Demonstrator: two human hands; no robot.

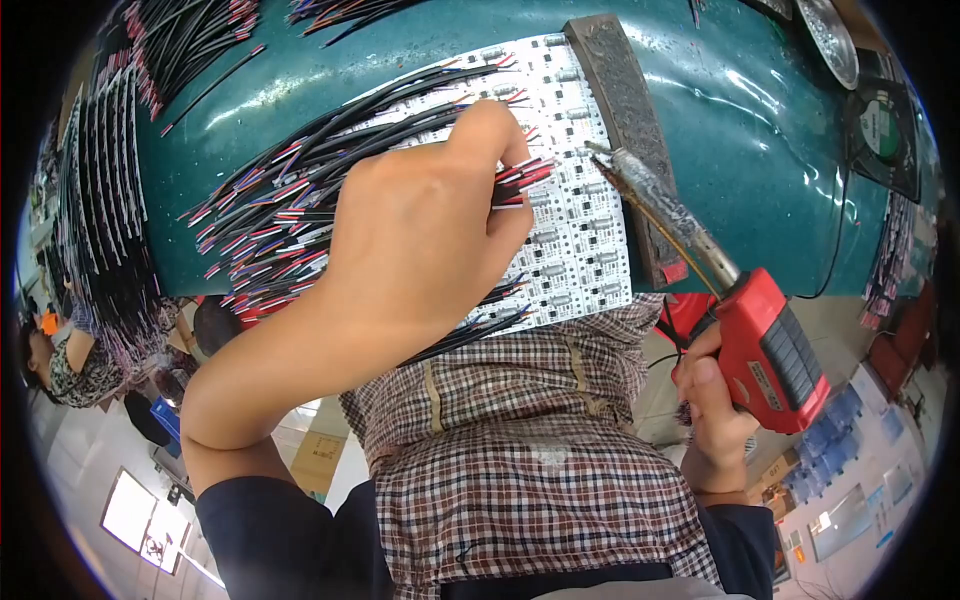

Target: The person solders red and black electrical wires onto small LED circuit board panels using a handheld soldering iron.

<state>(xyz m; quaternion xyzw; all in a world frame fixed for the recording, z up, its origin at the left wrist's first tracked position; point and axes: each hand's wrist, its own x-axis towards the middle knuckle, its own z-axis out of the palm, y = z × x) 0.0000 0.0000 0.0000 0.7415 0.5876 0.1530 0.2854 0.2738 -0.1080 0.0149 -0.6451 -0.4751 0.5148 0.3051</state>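
Note:
My left hand [425, 220] is closed on a small bunch of black cables [525, 178] with red and white wire ends, held just above a white circuit board panel [560, 100]. Rows of small electronic parts cover the panel, and many black cables [290, 190] lie across its left part. In my right hand [712, 395] is a red soldering gun [770, 350], its fingers wrapped round the grip. The gun's metal barrel slants up and left, and its tip is over the panel's right part, near the wire ends.
A dark bar [625, 100] lies along the panel's right edge on the green table [730, 130]. More cable bundles [110, 170] hang at the left and lie at the far left [185, 40]. A black fan-like device [882, 135] and a metal dish [828, 40] stand far right.

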